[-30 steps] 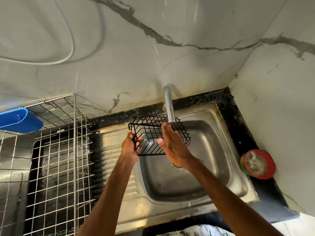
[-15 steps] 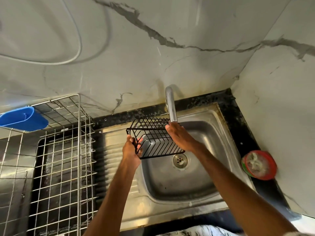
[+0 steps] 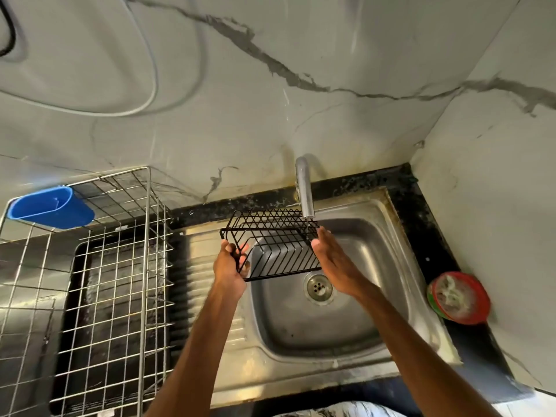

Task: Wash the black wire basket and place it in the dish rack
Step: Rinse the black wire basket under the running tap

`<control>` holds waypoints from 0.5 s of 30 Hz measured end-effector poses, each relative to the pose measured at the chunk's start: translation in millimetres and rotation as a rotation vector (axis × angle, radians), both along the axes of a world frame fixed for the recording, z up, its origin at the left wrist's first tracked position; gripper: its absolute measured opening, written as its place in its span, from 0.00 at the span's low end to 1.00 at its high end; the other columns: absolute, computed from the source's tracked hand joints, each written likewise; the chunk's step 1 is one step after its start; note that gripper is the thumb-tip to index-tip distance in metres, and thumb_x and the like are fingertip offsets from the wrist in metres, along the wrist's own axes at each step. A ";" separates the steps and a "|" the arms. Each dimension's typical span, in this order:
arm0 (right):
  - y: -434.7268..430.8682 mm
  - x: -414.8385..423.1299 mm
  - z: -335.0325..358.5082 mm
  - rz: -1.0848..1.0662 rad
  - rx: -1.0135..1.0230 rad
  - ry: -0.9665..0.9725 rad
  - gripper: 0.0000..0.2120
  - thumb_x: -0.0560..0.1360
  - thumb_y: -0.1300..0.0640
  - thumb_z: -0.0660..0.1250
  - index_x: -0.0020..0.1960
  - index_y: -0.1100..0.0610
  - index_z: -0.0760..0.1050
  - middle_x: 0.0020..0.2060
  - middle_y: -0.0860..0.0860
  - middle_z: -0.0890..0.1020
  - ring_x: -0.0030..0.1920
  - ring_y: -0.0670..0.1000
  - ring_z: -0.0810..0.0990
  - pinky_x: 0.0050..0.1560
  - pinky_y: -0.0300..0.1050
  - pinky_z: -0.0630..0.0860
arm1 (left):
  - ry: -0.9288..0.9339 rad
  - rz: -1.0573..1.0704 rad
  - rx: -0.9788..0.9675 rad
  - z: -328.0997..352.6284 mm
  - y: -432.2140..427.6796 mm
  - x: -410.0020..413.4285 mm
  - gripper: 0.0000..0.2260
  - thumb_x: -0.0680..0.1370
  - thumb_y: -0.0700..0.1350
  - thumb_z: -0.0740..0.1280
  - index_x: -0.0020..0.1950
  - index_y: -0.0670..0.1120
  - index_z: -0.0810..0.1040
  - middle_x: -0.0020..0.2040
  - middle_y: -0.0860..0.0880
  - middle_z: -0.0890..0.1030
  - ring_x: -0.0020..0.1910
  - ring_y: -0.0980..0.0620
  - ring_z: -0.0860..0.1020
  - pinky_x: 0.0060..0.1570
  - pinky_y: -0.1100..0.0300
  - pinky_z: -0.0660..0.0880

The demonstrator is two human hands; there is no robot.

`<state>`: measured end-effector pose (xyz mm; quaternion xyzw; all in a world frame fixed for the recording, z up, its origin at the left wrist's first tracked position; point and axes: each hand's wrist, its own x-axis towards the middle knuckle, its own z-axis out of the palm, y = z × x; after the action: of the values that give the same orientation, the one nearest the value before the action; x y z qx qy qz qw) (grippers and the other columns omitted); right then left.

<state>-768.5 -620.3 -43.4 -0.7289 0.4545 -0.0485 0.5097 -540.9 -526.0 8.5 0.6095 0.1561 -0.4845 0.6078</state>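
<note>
The black wire basket (image 3: 272, 240) hangs tilted above the steel sink (image 3: 373, 266), just under the spout of the tap (image 3: 304, 191). My left hand (image 3: 230, 264) grips the basket's left end, fingers hooked through the wires. My right hand (image 3: 334, 263) lies flat, fingers together, against the basket's right end. I cannot tell whether water is running from the tap. The silver wire dish rack (image 3: 99, 281) stands to the left of the sink on the drainboard side.
A blue plastic holder (image 3: 51, 207) hangs on the rack's far left corner. A red round tub (image 3: 458, 297) holding a scrubber sits on the black counter right of the sink. Marble walls close in behind and on the right. A drain (image 3: 318, 288) lies in the sink's bottom.
The basket has shifted left and tilted, away from under the tap. My right hand slid from the basket's front to its right end. The drain is now uncovered.
</note>
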 end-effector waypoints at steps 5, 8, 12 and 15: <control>-20.1 12.0 -9.4 0.022 0.049 0.126 0.41 0.79 0.28 0.41 0.83 0.51 0.40 0.82 0.48 0.42 0.81 0.48 0.41 0.81 0.54 0.44 | -0.018 -0.045 0.030 1.9 5.0 -6.2 0.22 0.88 0.53 0.54 0.34 0.52 0.64 0.25 0.54 0.75 0.17 0.59 0.62 0.14 0.67 0.55; -53.8 35.8 -16.7 0.023 0.130 0.139 0.46 0.74 0.21 0.42 0.83 0.48 0.46 0.80 0.53 0.61 0.78 0.56 0.61 0.75 0.62 0.62 | -0.010 -0.024 0.024 0.6 14.4 -4.2 0.22 0.88 0.54 0.55 0.34 0.52 0.64 0.26 0.54 0.74 0.18 0.59 0.62 0.15 0.68 0.57; -66.6 51.5 -6.5 -0.008 0.210 0.092 0.31 0.82 0.34 0.49 0.76 0.53 0.63 0.38 0.46 0.70 0.36 0.45 0.69 0.36 0.43 0.67 | -0.010 0.019 0.022 3.7 25.7 3.0 0.21 0.88 0.53 0.55 0.35 0.53 0.65 0.26 0.55 0.73 0.18 0.59 0.63 0.17 0.70 0.57; -51.2 49.1 -1.8 -0.111 0.106 -0.009 0.23 0.85 0.43 0.54 0.73 0.56 0.68 0.40 0.44 0.74 0.37 0.43 0.72 0.38 0.39 0.69 | -0.024 0.030 0.012 3.0 27.1 5.8 0.21 0.88 0.53 0.55 0.35 0.52 0.65 0.25 0.55 0.73 0.18 0.60 0.62 0.17 0.69 0.57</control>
<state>-719.4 -671.5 -45.3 -0.6743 0.4940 -0.0558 0.5460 -535.1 -499.0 11.4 0.6165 0.1610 -0.4669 0.6132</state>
